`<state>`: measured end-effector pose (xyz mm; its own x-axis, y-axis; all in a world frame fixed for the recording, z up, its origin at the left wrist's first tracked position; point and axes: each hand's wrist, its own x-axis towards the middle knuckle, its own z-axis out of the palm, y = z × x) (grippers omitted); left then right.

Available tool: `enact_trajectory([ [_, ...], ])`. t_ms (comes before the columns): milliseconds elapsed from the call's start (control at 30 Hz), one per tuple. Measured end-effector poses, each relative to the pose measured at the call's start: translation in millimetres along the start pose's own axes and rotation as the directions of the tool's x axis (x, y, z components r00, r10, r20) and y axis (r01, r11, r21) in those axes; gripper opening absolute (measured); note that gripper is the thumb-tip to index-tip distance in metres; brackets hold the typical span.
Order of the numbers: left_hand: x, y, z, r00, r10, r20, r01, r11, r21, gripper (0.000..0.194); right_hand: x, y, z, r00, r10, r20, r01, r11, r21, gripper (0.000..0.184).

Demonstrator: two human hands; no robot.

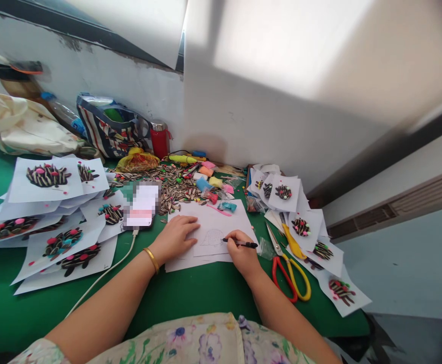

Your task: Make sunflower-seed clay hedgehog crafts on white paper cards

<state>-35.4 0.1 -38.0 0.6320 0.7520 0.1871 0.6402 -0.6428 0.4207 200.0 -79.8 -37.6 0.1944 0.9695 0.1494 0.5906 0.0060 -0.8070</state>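
Observation:
My right hand point(242, 255) grips a black pen point(246, 243), its tip at the right side of a faint rounded line drawing point(211, 237) on white paper point(185, 258). Flat on the left part of the sheet lies my left hand point(177, 235), fingers spread and holding nothing. A gold bangle point(151, 260) circles the left wrist. At the paper's top edge are a pink strip point(219, 209) and a small teal packet point(228, 206). Just beyond it spreads a heap of striped sunflower seeds point(179, 184), with colored clay lumps point(205, 172) at its right.
Seed-decorated paper sheets point(59, 247) pile up on the left, more sheets point(323, 250) on the right. Scissors point(289, 270) and a yellow-handled tool point(292, 240) lie right of my hand. A phone point(141, 207) with a white cable point(124, 263), a red flask point(159, 139) and bags point(109, 126) stand left and behind.

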Motion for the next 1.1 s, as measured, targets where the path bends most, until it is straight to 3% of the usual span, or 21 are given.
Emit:
enact_trajectory([
  [467,0.0,-0.8,-0.5,1.0,-0.002,0.005,0.002,1.0,0.005,0.043,2.9,3.8,-2.7,0.999,-0.014,-0.04,0.013,1.0,-0.014,0.015],
  [833,0.1,0.2,0.2,1.0,-0.005,-0.004,0.005,1.0,-0.001,0.044,-8.4,-7.9,6.7,0.984,-0.159,0.076,0.157,0.987,0.027,0.017],
  [1100,0.0,-0.4,0.5,1.0,-0.004,-0.011,0.004,1.0,-0.018,0.043,-8.6,-9.5,8.3,0.977,-0.176,0.119,0.177,0.984,0.004,0.017],
])
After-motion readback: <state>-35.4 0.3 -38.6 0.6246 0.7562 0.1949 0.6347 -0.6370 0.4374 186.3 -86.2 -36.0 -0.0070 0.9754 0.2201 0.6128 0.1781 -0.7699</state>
